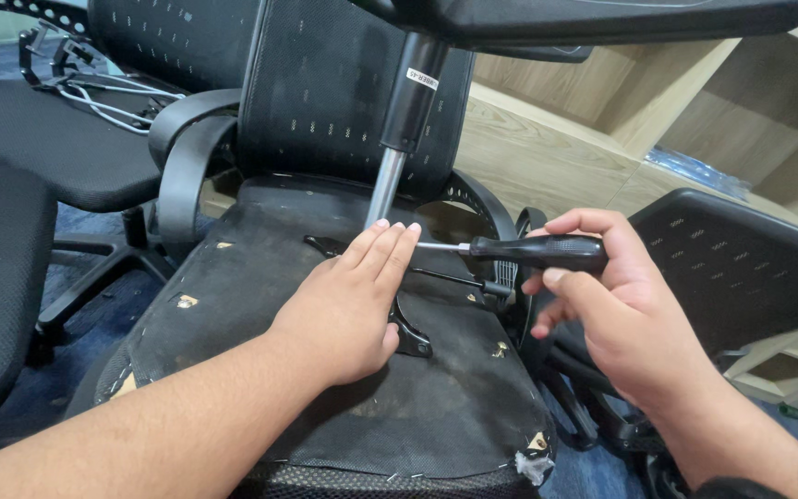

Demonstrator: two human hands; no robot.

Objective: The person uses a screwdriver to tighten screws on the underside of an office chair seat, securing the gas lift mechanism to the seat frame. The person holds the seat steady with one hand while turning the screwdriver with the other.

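Wooden shelving (pixel 547 139) and blue carpet (pixel 103 319) frame an upturned office chair whose black seat underside (pixel 260 305) faces us. Our screwdriver (pixel 519 250), with its black handle level and its thin shaft pointing left, sits just above that underside, near the base of the gas cylinder (pixel 399 139) that rises from the middle of the seat. Our right hand (pixel 616 314) has its fingers wrapped tight around the handle, thumb laid along the top. Our left hand (pixel 353 300) lies flat on the black metal mechanism plate (pixel 410 337), fingers straight and pressed together, fingertips meeting the screwdriver shaft close to the cylinder; whether the tip sits in a screw we cannot tell, since the fingers hide it. Behind the cylinder stands the mesh backrest (pixel 325 83), with a curved armrest (pixel 182 157) at its left. Further left another chair seat (pixel 48 139) carries loose metal parts (pixel 94 97).
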